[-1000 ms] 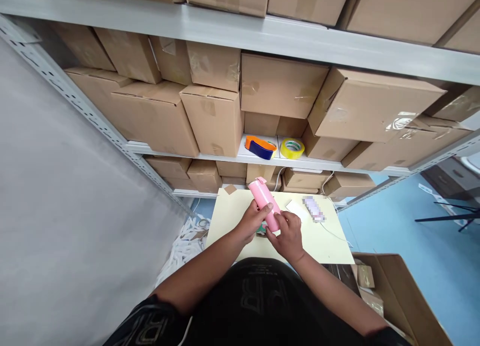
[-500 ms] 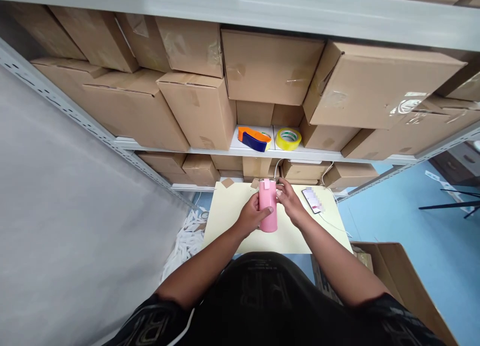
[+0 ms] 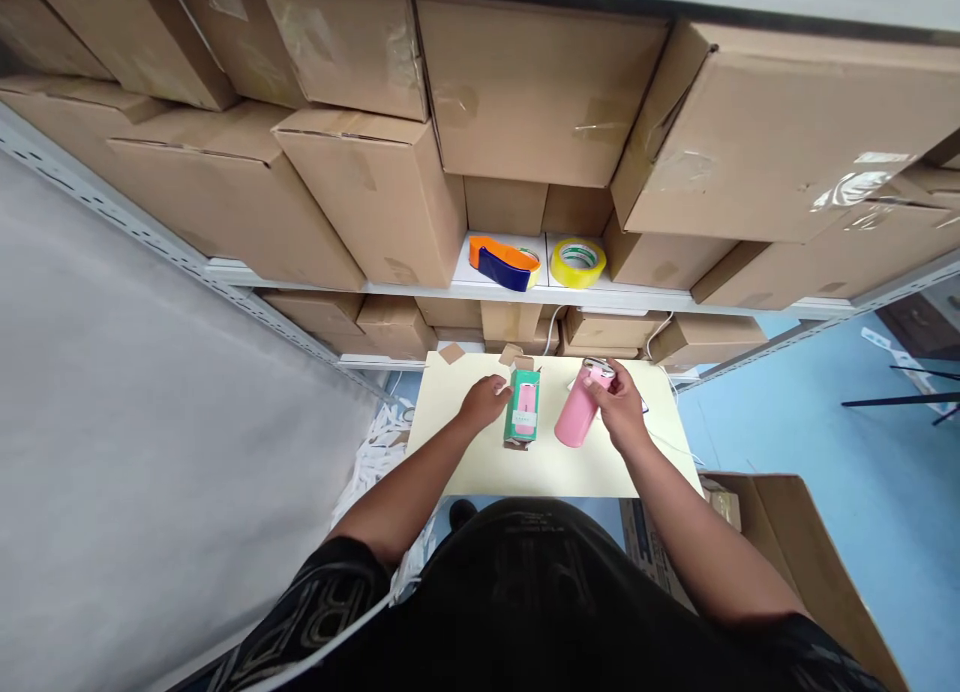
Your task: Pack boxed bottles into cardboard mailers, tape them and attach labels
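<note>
A pink bottle [image 3: 574, 418] is tilted over the pale yellow table [image 3: 465, 452], and my right hand [image 3: 616, 409] is closed round its upper end near the lid. A green carton [image 3: 522, 408] with a pink picture on its face lies left of the bottle with its top flaps open. My left hand [image 3: 482, 403] rests at the carton's left side with fingers curled against it. Whether it grips the carton I cannot tell.
Metal shelving packed with brown cardboard boxes rises behind the table. An orange and blue tape dispenser [image 3: 504, 263] and a yellow tape roll [image 3: 577, 262] sit on a shelf. An open cardboard box [image 3: 787, 542] stands at the lower right. White packing scraps [image 3: 375, 462] lie on the floor at the left.
My left hand has let go of the pink bottle and moved to the green carton. My right hand carried the bottle to the right and tilted it. The camera dipped lower.
</note>
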`<control>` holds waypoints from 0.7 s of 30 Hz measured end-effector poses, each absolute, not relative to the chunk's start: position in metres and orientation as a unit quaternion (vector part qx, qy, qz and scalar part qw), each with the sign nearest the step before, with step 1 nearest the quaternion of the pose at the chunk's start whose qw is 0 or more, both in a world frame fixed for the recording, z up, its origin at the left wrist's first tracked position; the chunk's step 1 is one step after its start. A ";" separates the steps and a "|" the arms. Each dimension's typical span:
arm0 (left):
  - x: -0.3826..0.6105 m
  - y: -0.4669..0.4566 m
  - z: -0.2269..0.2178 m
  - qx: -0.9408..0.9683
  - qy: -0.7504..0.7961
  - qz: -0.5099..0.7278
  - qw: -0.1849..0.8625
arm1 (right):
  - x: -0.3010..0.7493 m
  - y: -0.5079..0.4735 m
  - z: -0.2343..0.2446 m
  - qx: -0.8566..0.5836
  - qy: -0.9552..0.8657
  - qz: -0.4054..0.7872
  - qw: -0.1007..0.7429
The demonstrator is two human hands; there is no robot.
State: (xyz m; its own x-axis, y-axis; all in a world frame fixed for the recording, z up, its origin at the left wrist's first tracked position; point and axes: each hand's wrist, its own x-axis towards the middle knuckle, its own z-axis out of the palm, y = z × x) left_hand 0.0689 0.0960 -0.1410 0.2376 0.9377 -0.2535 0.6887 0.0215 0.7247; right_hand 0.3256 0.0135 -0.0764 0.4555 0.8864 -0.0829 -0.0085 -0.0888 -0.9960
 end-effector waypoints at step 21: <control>0.148 0.250 -0.250 0.627 0.674 -0.063 0.384 | 0.374 -0.075 -0.103 -0.716 -0.249 0.347 0.552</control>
State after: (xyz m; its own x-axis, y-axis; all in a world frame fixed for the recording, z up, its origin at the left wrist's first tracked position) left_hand 0.1479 0.2504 -0.2497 0.0829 0.7976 -0.5975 0.8946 0.2046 0.3972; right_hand 0.3743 -0.0750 -0.1026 0.6353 0.7394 -0.2229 -0.0271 -0.2670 -0.9633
